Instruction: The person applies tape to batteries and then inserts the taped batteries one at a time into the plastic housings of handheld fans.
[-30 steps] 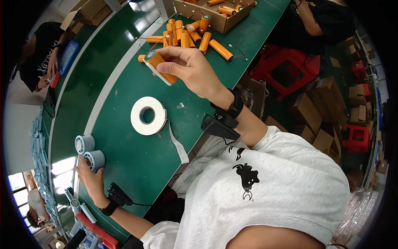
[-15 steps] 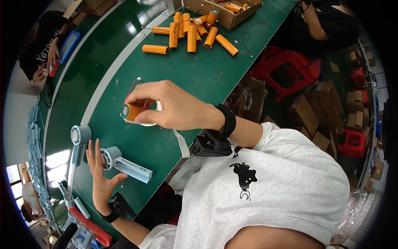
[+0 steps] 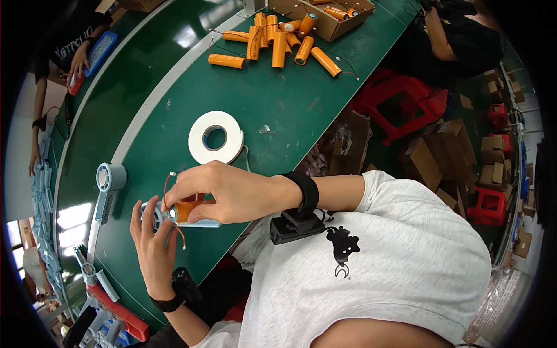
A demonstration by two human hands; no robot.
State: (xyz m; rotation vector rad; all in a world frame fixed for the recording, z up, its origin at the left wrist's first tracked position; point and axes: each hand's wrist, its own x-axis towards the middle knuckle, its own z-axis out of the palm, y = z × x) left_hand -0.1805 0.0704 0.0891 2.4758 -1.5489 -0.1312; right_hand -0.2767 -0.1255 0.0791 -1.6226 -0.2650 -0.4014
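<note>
My right hand (image 3: 217,194) grips an orange cylindrical battery (image 3: 183,211) with a red wire and small white connector (image 3: 172,174) at its left end. It holds the battery low over a light blue handheld fan, whose handle (image 3: 200,224) shows only in part beneath that hand. My left hand (image 3: 154,249) has its curved fingers and thumb round the fan's round head (image 3: 152,219). A thin wire (image 3: 182,236) sticks out beside the thumb. The battery's end is close to the left fingertips; whether it touches the fan is hidden.
A white tape roll (image 3: 200,136) lies on the green table (image 3: 267,104) beyond my right hand. Another light blue fan (image 3: 110,180) rests at the left. Several orange batteries (image 3: 278,49) lie beside a cardboard box (image 3: 333,23) at the back. A red stool (image 3: 400,104) stands at right.
My right hand has brought the battery left and nearer, down to the fan, uncovering the tape roll. My left fingers have curled in round the fan's head.
</note>
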